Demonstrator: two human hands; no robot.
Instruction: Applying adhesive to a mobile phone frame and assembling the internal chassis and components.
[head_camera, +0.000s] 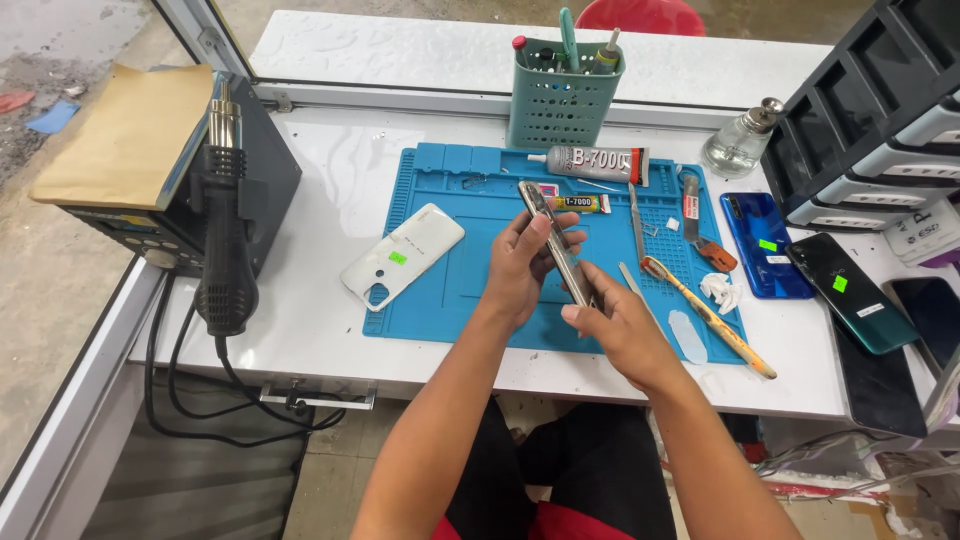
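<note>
Head view: two hands, left hand (520, 268) and right hand (612, 322), grip one phone (556, 240)

open passage: the bare strip of blue mat (440, 290) left of the left hand (520, 270), reaching to the white back cover (402, 256). right of the right hand (620, 330), a toothbrush (708, 316), tweezers (637, 222) and white scraps (720, 290) crowd the mat. behind, glue tubes (590, 162) and a green tool basket (562, 95) block the far edge; a hot-air handle (225, 230) stands at far left, phones (765, 245) and a drawer rack (880, 120) at right.
</note>
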